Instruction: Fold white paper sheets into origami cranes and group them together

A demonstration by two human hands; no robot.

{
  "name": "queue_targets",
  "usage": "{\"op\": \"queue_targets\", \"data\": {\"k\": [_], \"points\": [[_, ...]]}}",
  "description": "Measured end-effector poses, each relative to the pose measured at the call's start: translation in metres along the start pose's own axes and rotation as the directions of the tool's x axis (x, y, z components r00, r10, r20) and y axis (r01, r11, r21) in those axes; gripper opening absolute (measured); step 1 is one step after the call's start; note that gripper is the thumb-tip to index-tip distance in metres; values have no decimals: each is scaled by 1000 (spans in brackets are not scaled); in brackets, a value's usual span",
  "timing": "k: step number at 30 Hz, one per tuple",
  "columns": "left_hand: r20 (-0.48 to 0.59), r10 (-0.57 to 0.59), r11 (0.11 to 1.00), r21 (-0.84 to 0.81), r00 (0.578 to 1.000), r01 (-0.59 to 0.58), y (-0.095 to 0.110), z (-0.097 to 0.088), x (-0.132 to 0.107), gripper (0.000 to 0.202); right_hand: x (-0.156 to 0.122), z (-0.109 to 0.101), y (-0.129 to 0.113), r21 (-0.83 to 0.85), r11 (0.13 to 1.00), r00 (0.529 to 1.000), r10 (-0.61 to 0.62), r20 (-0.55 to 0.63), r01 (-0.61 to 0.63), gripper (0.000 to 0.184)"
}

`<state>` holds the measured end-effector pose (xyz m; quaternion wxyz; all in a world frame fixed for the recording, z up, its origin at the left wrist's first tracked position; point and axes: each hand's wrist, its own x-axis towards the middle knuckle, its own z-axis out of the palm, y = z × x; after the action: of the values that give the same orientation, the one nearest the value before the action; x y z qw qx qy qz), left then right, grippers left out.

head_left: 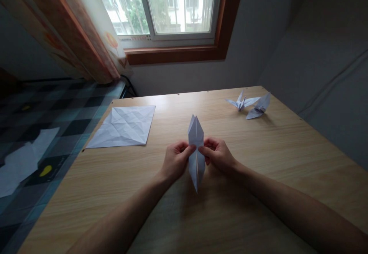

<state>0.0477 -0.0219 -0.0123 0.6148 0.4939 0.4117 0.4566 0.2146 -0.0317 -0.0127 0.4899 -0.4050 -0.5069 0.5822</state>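
Note:
A narrow, diamond-shaped piece of folded white paper [196, 131] is held upright lengthwise over the middle of the table, its points facing toward and away from me. My left hand [177, 156] pinches its left edge at mid-length, thumb on top. On the opposite edge, my right hand [217, 153] grips it the same way, thumb on the near face and fingers behind. A slit runs down the centre of the lower half, and the far end shows two tips side by side. The fingers behind the paper are partly hidden.
Two folded paper cranes, one [240, 102] with spread wings and another [258, 108] beside it, stand at the table's far right. A creased white sheet [123, 126] lies at the left. The wooden table [138, 192] adjoins a checked bed [83, 96] with loose paper [23, 165].

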Motion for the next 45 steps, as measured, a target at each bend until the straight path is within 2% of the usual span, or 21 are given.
{"op": "queue_targets", "data": {"k": [3, 7, 10, 12, 15, 17, 19, 20, 23, 26, 31, 34, 37, 41, 45], "points": [[30, 19, 999, 33, 999, -20, -3, -2, 2, 38, 1, 0, 1, 57, 998, 1000, 1, -26, 0, 33], [28, 116, 991, 62, 993, -118, -5, -2, 2, 33, 0, -1, -1, 50, 998, 999, -24, -43, 26, 30], [4, 186, 980, 66, 983, -186, -2, 0, -2, 29, -3, 0, -7, -36, 996, 994, -84, -73, 81, 29], [-28, 240, 964, 121, 970, -235, 3, 3, -8, 26, -7, 1, -11, -142, 977, 977, -175, -118, 158, 26], [-7, 378, 883, 304, 926, -358, 13, 5, -20, 18, -16, 4, -14, -348, 879, 906, -395, -153, 325, 13], [24, 509, 787, 391, 860, -477, 19, 5, -27, 14, -21, 5, -12, -464, 767, 828, -548, -116, 443, 7], [47, 586, 727, 411, 809, -550, 22, 3, -31, 18, -25, 5, -10, -509, 681, 768, -637, -57, 527, 10], [56, 600, 718, 404, 798, -568, 23, 2, -31, 21, -26, 5, -9, -508, 665, 759, -650, -34, 547, 12], [62, 573, 733, 407, 817, -545, 21, 0, -28, 25, -26, 4, -10, -460, 698, 789, -615, 7, 548, 22], [0, 529, 751, 466, 849, -468, 19, 1, -23, 14, -23, 5, -10, -403, 757, 828, -561, 5, 515, 24], [-75, 431, 835, 410, 899, -366, 14, 4, -15, 8, -16, 7, -1, -371, 852, 896, -433, -104, 369, 6], [-89, 355, 891, 334, 931, -308, 12, 5, -13, 8, -15, 9, 3, -279, 924, 936, -314, -159, 263, 10], [-89, 300, 924, 274, 950, -267, 9, 5, -12, 8, -14, 10, 2, -173, 960, 953, -251, -169, 222, 15], [-84, 260, 949, 208, 962, -239, 5, 5, -11, 10, -13, 11, 0, -112, 970, 961, -230, -155, 214, 25], [-93, 192, 981, 32, 977, -190, 4, 6, -8, 36, -9, 12, 1, -44, 982, 963, -190, -191, 185, 29]]}}
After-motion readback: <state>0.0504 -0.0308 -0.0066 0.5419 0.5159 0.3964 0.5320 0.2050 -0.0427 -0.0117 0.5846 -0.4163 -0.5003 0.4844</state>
